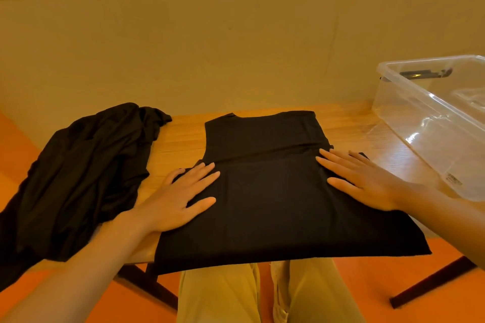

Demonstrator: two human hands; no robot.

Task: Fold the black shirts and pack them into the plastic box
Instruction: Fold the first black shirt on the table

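Note:
A black shirt (270, 191) lies flat on the wooden table (181, 139), sides folded in, its hem hanging over the near edge. My left hand (178, 196) presses flat on its left side with straight fingers. My right hand (359, 178) presses flat on its right side. A heap of crumpled black shirts (86, 176) lies at the table's left end, partly draped over the edge. The clear plastic box (430, 123) stands at the right end of the table and holds no shirts.
A beige wall (236, 47) rises directly behind the table. The floor (367, 291) is orange. My legs in khaki trousers (225, 296) are under the near edge, between the table's dark legs (430, 283). A dark latch (425, 73) shows at the box's far rim.

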